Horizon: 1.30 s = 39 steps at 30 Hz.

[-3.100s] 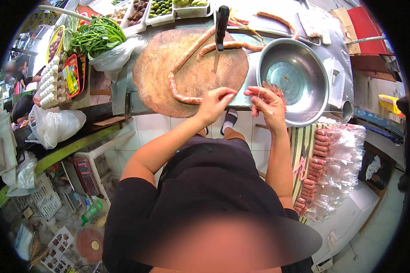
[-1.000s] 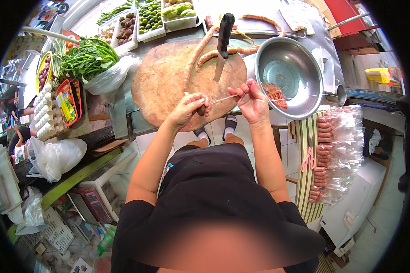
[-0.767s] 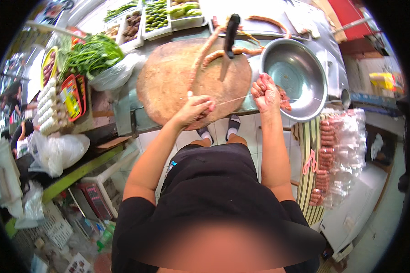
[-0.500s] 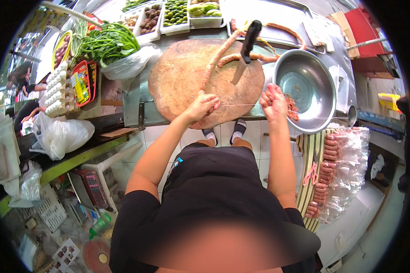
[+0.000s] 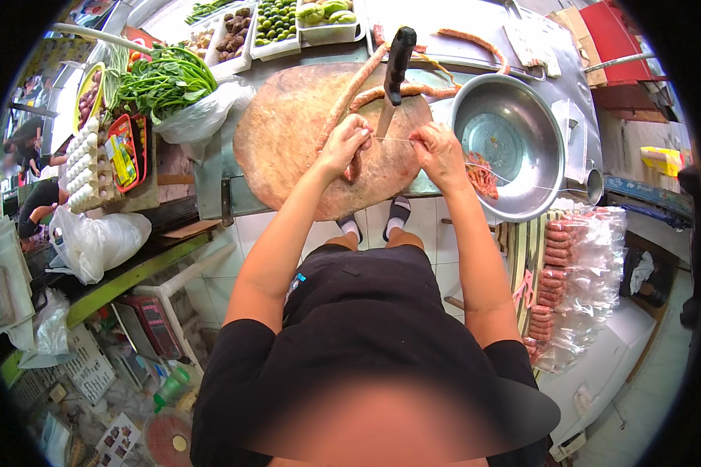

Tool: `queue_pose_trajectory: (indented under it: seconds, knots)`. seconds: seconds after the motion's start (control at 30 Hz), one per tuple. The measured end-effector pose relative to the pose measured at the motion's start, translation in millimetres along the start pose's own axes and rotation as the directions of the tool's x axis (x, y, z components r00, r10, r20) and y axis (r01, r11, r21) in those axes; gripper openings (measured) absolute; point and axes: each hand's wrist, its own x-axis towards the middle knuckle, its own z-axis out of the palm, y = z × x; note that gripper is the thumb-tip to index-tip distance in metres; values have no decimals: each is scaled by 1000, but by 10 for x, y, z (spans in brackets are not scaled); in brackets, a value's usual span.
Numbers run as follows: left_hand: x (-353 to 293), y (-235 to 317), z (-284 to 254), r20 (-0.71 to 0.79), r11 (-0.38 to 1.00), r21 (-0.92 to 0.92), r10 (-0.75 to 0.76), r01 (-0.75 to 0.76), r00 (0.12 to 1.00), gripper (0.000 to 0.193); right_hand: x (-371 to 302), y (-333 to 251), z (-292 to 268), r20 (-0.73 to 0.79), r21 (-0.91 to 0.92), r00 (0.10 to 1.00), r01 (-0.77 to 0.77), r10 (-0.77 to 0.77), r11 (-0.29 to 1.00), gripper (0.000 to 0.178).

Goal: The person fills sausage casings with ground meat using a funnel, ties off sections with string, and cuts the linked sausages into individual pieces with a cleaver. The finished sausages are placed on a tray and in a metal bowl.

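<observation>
My left hand point(image 5: 346, 146) is closed in a pinch over the round wooden chopping board point(image 5: 276, 117), with a thin white string point(image 5: 393, 140) at its fingertips. A long raw sausage point(image 5: 357, 84) runs down the board to this hand, and a short end of it shows below the palm. My right hand point(image 5: 441, 159) pinches the string on the other side, so it stretches between both hands. Just beyond the string a black-handled knife point(image 5: 399, 66) stands upright, its blade tip at the board. Whether string and blade touch, I cannot tell.
At right sits a steel bowl point(image 5: 553, 124) with red meat scraps point(image 5: 481, 177); string trails across it. Packed sausages point(image 5: 551, 284) and pink scissors point(image 5: 523, 288) lie nearer. Leafy greens point(image 5: 167, 82), egg trays point(image 5: 89, 167) and vegetable crates point(image 5: 275, 48) stand left and behind.
Both hands have come closer together and moved farther over the board, near the knife blade, shortening the string between them. A sausage end now shows below my left hand. The view has shifted slightly.
</observation>
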Motion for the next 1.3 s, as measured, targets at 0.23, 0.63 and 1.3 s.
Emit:
queue_pose_trajectory:
  seconds: [0.23,0.63,1.3]
  knots:
    - [384,-431,-247,-161,982,177,-39,68,986,9,196,286,257,71,-135,985,-148,159,980,7]
    - [-188,-507,-488,-300,683,730,364,-33,882,38,-87,854,-919,101,423,834,-529,542,736,17]
    - [-729,-41,-233,-297,328,921,236,211,925,32,-900,1257,-1138,-87,-422,584,-755,807,502,23]
